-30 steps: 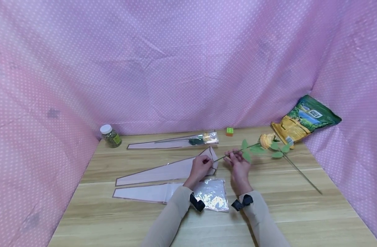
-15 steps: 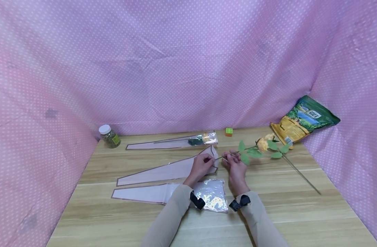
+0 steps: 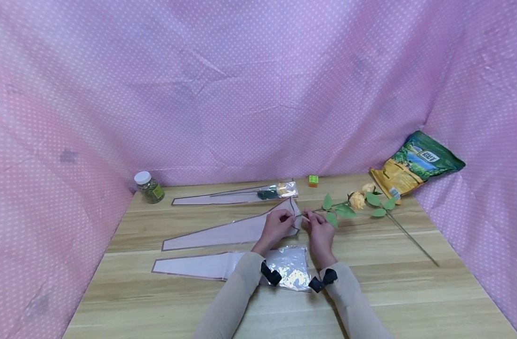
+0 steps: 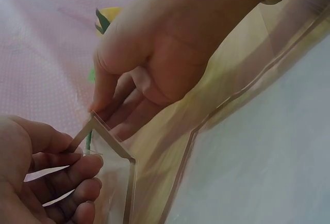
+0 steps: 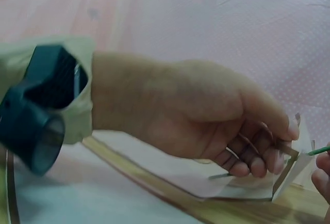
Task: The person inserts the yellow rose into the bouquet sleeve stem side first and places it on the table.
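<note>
My left hand [image 3: 277, 228] pinches the wide open end of a clear flower sleeve [image 3: 224, 234] with a dark border. In the left wrist view, the border's corner is between the left hand's [image 4: 56, 177] thumb and index finger. My right hand [image 3: 321, 235] pinches the stem of an artificial yellow rose [image 3: 357, 201] below its leaves [image 3: 344, 211]. The stem's lower end enters the sleeve's mouth; the right wrist view shows the green stem [image 5: 318, 150] at the opening. There, the right hand [image 5: 322, 175] is mostly cut off at the edge.
Nearer me lies another sleeve [image 3: 190, 266], partly under the left forearm. At the back, a sleeve [image 3: 233, 197] contains a rose. A second loose rose [image 3: 413, 238] lies rightward. Along the back are a lidded jar [image 3: 151, 189], a toy brick [image 3: 313, 181] and a green-yellow bag [image 3: 419, 162].
My right hand has moved left toward the left hand, carrying the rose with it. The rose's head has shifted left, uncovering the second rose's head. The left hand stays nearly in place.
</note>
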A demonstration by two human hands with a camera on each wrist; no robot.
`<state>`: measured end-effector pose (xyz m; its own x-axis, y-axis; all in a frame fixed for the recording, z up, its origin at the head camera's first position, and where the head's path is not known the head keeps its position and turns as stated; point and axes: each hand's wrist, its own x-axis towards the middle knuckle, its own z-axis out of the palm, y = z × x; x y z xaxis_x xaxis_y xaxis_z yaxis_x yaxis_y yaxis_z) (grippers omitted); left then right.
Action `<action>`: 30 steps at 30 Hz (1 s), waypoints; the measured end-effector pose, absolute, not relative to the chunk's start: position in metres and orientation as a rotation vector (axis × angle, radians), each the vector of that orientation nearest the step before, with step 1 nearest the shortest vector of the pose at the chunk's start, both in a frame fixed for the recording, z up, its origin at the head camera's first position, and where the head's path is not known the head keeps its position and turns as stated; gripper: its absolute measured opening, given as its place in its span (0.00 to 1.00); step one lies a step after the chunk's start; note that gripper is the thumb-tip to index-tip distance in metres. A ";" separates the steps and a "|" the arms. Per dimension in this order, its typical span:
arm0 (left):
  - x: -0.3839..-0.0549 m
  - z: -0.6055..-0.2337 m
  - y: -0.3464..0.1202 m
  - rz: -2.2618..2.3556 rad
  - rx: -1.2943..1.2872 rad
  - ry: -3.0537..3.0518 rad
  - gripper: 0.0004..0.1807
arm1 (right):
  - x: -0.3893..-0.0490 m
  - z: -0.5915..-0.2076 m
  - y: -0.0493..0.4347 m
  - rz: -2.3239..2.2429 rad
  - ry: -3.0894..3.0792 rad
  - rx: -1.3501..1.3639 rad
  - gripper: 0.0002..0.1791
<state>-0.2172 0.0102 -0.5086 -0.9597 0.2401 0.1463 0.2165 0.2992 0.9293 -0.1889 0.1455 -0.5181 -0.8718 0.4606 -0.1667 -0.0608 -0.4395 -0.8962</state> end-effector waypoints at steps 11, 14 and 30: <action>-0.217 -0.508 0.008 1.864 0.443 2.483 0.07 | -0.177 -0.513 0.150 2.375 -1.524 -0.373 0.30; -0.216 -0.508 0.008 1.878 0.448 2.469 0.08 | -0.175 -0.511 0.153 2.405 -1.511 -0.394 0.26; -0.217 -0.507 0.007 1.845 0.452 2.474 0.08 | -0.180 -0.511 0.148 2.345 -1.289 -0.392 0.15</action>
<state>-0.2171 0.0074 -0.5069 -0.9577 0.2434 0.1537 0.2167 0.2584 0.9414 -0.1803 0.1481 -0.5114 -0.8661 0.4985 -0.0377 -0.2353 -0.4729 -0.8491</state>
